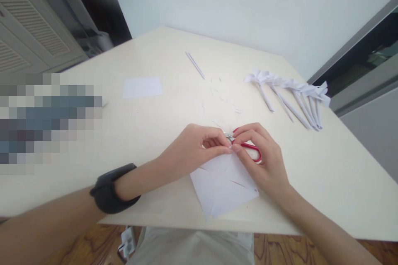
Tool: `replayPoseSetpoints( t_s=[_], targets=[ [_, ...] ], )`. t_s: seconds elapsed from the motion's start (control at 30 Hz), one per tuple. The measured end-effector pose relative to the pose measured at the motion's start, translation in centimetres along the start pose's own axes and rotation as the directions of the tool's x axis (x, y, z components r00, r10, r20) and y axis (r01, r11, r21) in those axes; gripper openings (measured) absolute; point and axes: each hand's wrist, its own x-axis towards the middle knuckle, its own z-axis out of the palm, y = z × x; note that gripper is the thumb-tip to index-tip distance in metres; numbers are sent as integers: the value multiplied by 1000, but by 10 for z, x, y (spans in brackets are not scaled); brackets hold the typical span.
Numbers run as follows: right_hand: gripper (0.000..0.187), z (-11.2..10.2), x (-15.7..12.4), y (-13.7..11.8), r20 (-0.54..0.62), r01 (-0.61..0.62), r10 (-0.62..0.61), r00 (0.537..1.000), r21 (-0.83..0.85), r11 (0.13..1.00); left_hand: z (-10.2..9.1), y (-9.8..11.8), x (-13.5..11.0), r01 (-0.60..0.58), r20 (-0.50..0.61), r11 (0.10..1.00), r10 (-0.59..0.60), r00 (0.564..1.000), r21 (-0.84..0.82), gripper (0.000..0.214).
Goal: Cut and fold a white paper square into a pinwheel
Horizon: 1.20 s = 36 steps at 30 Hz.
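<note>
A square sheet of white paper with slits cut in from its corners lies near the table's front edge. At its far corner my left hand pinches the paper between thumb and fingers. My right hand is closed at the same corner, thumb and fingertips pressed together there. Red-handled scissors lie on the table just beyond the sheet, partly under my right hand. Their blades are mostly hidden behind my fingers. A small dark spot marks the sheet's right corner.
Several paper pinwheels on rolled sticks lie in a row at the right. A rolled paper stick and a white paper rectangle lie further back. Thin paper scraps are scattered beyond my hands. A pixelated area covers the left edge.
</note>
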Motion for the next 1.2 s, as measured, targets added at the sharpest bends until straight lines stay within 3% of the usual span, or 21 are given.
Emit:
replayPoseSetpoints(
  t_s=[0.37,0.7,1.2],
  targets=[
    [9,-3,5,2,48,-96,90,995,136,986,-1,1,0,33,40,998,-31,999,-53,19],
    [5,-5,4,3,108,-134,120,987,136,982,0,-2,2,77,60,993,-72,996,-92,12],
    [8,-3,3,4,102,-190,174,979,172,967,1,-2,1,72,37,996,-70,997,-59,15]
  ],
)
